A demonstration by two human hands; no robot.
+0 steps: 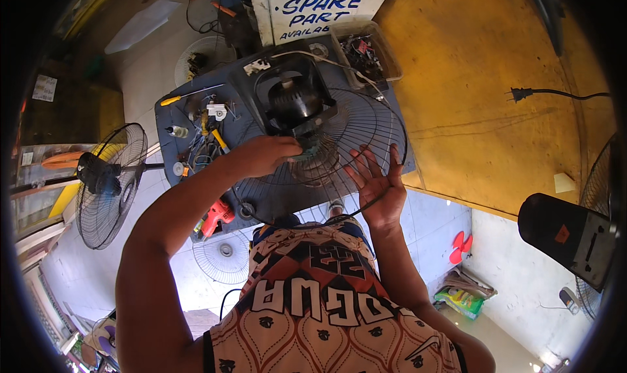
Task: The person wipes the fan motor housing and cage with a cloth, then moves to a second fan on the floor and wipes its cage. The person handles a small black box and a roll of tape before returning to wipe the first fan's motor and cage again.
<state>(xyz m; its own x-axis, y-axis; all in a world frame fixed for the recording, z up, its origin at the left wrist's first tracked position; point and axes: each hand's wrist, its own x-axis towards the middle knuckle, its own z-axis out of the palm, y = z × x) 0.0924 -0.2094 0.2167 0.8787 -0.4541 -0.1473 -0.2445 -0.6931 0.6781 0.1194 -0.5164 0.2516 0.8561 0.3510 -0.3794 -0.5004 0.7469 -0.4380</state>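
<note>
A black electric fan [290, 102] with its motor housing lies on a dark blue work table [171, 112]. In front of the motor is a round wire fan grille [366, 122], its rim reaching back toward my body. My left hand [266, 156] is at the hub below the motor, fingers bent together around a small greenish part that I cannot make out clearly. My right hand [379, 189] is at the grille's right edge, palm up and fingers spread, holding nothing; whether it touches the rim is hard to tell.
A yellow-handled screwdriver [173, 101], loose tools and a red power tool [217, 217] lie along the table's left side. A clear bin of small parts [369, 53] stands at the back right. A black plug [521, 94] rests on the yellow board. A standing fan [108, 184] is at left.
</note>
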